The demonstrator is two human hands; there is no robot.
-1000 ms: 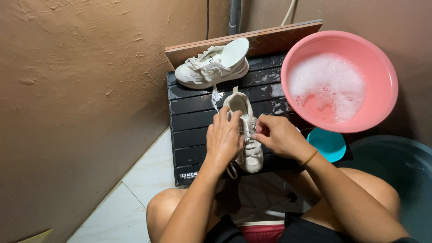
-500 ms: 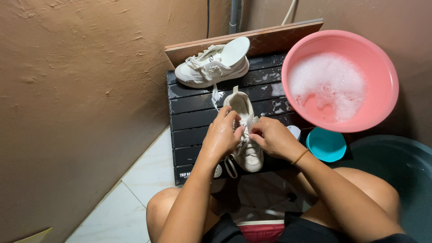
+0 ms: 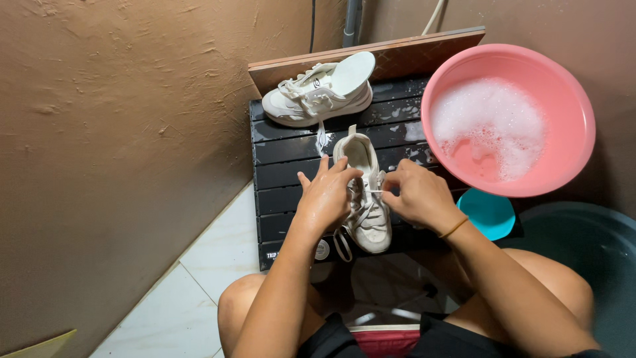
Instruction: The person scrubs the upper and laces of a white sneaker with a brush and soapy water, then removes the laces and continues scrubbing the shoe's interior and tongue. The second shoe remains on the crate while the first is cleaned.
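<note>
Evidently both hands, left (image 3: 326,199) and right (image 3: 417,195), are pinching the lace (image 3: 375,192) of the near shoe (image 3: 368,199), lacing unfinished, far shoe (image 3: 318,93) waiting.

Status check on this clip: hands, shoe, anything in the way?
Left hand steadying near shoe; right hand pinching its lace. Shoe flat on black crate. Nothing blocking.
</note>
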